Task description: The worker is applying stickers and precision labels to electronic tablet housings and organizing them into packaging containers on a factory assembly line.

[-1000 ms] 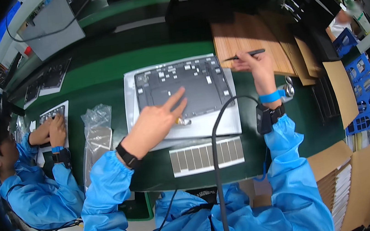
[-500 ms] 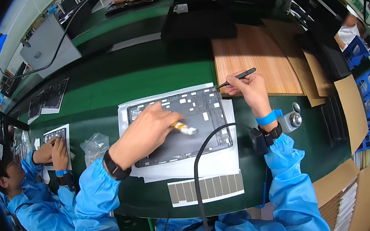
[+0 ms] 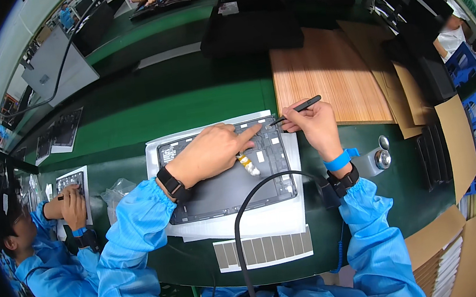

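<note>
A dark grey flat device casing (image 3: 215, 202) dotted with small white pads lies on white sheets (image 3: 282, 220). My left hand (image 3: 203, 154) reaches across its upper half, index finger stretched to the upper right part. Its other fingers are curled round a white-tipped thing with a yellow band (image 3: 248, 165), whose exact kind I cannot make out. At the casing's upper right corner, my right hand (image 3: 314, 129) pinches black tweezers (image 3: 307, 104), tips angled down at the corner. Below the casing is a white sheet of grey strips (image 3: 262, 250).
A metal-capped bottle (image 3: 379, 159) stands right of my right wrist. A black cable (image 3: 240, 249) arcs over the casing's lower edge. Beyond are a wooden board (image 3: 324, 78) and a black tray (image 3: 250, 28). A co-worker (image 3: 42, 249) works at left, near a clear plastic bag (image 3: 117, 194).
My left hand has moved right and up, its index finger now extended towards the casing's upper right. The white-tipped thing now hangs lower from its fingers. My right hand still grips the tweezers.
</note>
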The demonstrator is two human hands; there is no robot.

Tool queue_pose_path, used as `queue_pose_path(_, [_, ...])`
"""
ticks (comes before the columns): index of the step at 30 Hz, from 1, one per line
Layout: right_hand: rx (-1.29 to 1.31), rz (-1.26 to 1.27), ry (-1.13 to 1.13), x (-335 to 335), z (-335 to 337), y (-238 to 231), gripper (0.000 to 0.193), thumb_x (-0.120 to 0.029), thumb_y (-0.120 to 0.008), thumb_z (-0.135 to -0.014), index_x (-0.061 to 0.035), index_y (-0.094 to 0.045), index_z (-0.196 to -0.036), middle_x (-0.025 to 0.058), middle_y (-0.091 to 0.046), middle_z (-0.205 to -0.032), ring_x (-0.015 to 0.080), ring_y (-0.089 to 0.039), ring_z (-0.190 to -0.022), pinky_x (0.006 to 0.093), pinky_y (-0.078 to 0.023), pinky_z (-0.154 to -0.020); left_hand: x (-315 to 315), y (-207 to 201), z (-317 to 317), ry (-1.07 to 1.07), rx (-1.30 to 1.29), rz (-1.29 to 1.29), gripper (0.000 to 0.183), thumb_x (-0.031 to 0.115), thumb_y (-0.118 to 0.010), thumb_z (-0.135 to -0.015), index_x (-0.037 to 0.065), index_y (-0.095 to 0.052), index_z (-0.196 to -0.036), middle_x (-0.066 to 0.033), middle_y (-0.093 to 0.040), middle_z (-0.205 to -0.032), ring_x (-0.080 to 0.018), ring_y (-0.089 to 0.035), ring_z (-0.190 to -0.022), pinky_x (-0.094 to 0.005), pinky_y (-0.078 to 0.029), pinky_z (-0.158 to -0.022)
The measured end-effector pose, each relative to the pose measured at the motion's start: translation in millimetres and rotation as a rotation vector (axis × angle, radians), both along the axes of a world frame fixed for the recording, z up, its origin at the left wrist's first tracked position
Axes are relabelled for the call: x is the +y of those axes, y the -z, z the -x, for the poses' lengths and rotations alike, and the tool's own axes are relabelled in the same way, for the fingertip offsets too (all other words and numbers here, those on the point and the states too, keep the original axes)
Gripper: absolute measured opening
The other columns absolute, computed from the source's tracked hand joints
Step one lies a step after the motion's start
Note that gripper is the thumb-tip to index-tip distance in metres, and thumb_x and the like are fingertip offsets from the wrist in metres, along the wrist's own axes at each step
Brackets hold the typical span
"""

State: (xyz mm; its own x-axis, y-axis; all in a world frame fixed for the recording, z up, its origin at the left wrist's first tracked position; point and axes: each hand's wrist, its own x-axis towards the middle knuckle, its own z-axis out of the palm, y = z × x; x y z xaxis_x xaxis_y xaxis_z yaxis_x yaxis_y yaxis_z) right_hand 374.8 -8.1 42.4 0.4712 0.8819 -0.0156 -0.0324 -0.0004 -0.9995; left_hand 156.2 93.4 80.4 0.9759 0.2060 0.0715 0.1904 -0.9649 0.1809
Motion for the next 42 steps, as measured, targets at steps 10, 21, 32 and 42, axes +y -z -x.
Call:
queue_pose_path(10, [-0.013, 0.02, 0.032, 1, 4, 1, 0.018, -0.008, -0.071, -0.086, 0.0087, -0.068, -0.089, 0.0146, -0.071, -0.075, 0.0187, -0.071, -0.065, 0.0251, -0.056, -0.058, 2, 7, -2, -0.016, 0.018, 0.019, 0.046, 0.023, -0.055, -0.096, 0.006, -0.048, -0.138, -0.0167, -0.06, -0.065, -0.0323, -0.061, -0.061, -0.0432, -0.047, -0.061])
queue_pose_path(21, [-0.108, -0.001, 0.08, -3, 14, -5, 0.019, -0.011, -0.073, -0.086, 0.0083, -0.068, -0.085, 0.013, -0.07, -0.072, 0.017, -0.07, -0.063, 0.0248, -0.055, -0.056, 0, 5, -3, 0.025, 0.025, -0.006, 0.05, 0.019, -0.058, -0.094, 0.01, -0.046, -0.141, -0.0128, -0.061, -0.064, -0.0301, -0.062, -0.061, -0.0415, -0.048, -0.058])
queue_pose_path(32, [-0.176, 0.04, 0.118, -2, 14, -1, 0.02, -0.012, -0.07, -0.087, 0.008, -0.068, -0.084, 0.0132, -0.07, -0.069, 0.0175, -0.07, -0.062, 0.0253, -0.055, -0.055, 0, 17, -5, 0.088, 0.007, -0.28, 0.056, 0.008, -0.055, -0.087, 0.006, -0.046, -0.142, -0.008, -0.059, -0.06, -0.0229, -0.063, -0.06, -0.0351, -0.05, -0.061])
queue_pose_path(42, [-0.461, 0.237, 0.037, -48, -7, -35, 0.032, -0.024, -0.051, -0.095, 0.0053, -0.065, -0.092, 0.0126, -0.06, -0.061, 0.0209, -0.062, -0.055, 0.0367, -0.048, -0.054, -2, 5, 2, 0.035, 0.049, -0.197, 0.063, 0.005, -0.055, -0.084, 0.013, -0.043, -0.145, -0.008, -0.061, -0.066, -0.0251, -0.064, -0.064, -0.0359, -0.051, -0.064])
